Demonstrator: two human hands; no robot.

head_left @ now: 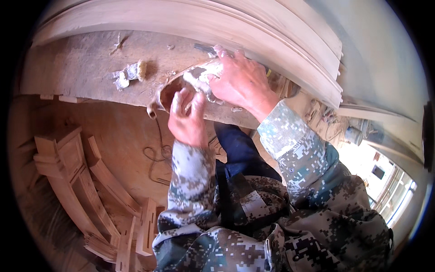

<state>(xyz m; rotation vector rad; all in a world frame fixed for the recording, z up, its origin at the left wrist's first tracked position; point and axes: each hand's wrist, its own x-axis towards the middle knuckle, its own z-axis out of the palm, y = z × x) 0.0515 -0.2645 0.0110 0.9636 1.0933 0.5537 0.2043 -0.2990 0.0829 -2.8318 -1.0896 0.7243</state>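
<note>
A brown, hollow, rounded thing (166, 94), perhaps a bag, lies on its side at the workbench's near edge, with a knob-like end hanging over. White, lumpy material like putty or paste (195, 82) sits at its mouth. My right hand (244, 84) reaches over from the right; its thumb and fingers close round this white material. White residue coats the fingertips. My left hand (189, 120) is at the near side of the brown thing, palm up, fingers bent and apart from the thumb. No held thing shows in it. The right palm hides part of the white material.
Long pale wooden mouldings (181, 18) lie along the back of the bench (68, 68). A crumpled wrapper with a yellowish block (131, 74) rests at the left. Wooden frame pieces (68, 177) stand on the floor, near a looped cord (156, 154). A bucket (353, 134) stands right.
</note>
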